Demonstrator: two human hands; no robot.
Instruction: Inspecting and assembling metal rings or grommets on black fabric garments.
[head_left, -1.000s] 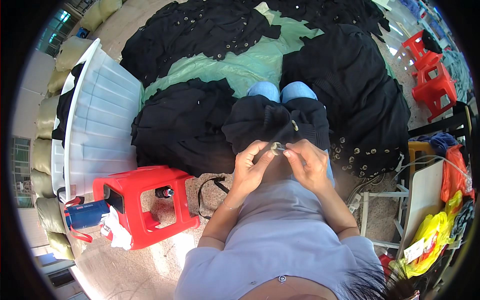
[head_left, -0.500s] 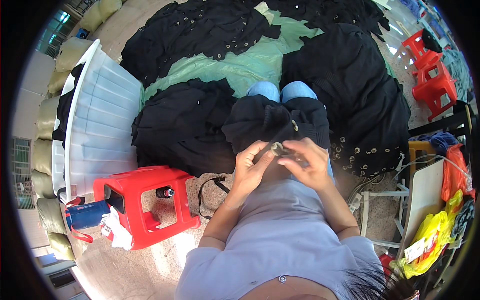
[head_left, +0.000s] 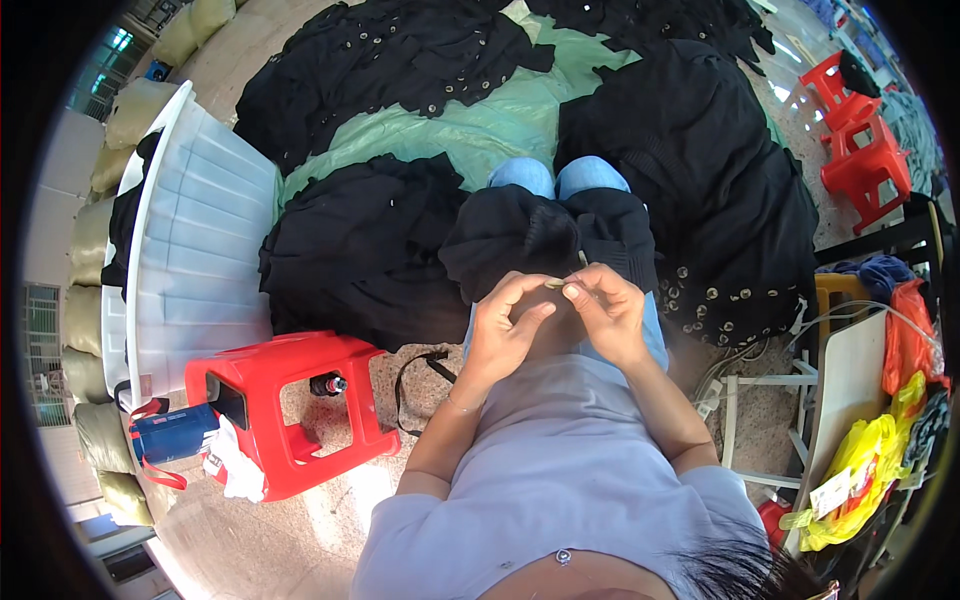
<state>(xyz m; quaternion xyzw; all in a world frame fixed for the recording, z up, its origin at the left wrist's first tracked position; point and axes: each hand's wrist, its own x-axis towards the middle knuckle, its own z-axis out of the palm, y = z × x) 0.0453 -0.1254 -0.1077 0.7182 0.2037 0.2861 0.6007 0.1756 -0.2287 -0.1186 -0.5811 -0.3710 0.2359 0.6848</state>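
A black knitted garment [head_left: 500, 235] lies bunched across my lap, over light-blue jeans. Just above it, a round, pale brownish button [head_left: 554, 284] is turned nearly edge-on between my hands. My right hand [head_left: 610, 312] pinches the button's right side between thumb and index finger. On the other side, my left hand [head_left: 506, 325] has its index fingertip at the button's left edge, its thumb held apart below. Whether the button is fastened to cloth is hidden. A second button [head_left: 583, 258] shows edge-on on the garment, beyond my right fingers.
Heaps of black garments with buttons [head_left: 690, 180] lie ahead on a green plastic sheet [head_left: 450, 135]. At left stand a white tub [head_left: 205, 230] and a red stool [head_left: 290, 400] with a blue box [head_left: 175, 433]. A pale board [head_left: 845, 400] and yellow bag [head_left: 860, 480] are at right.
The button has turned from face-up to nearly edge-on. My right hand has closed on it, while my left thumb has come off it.
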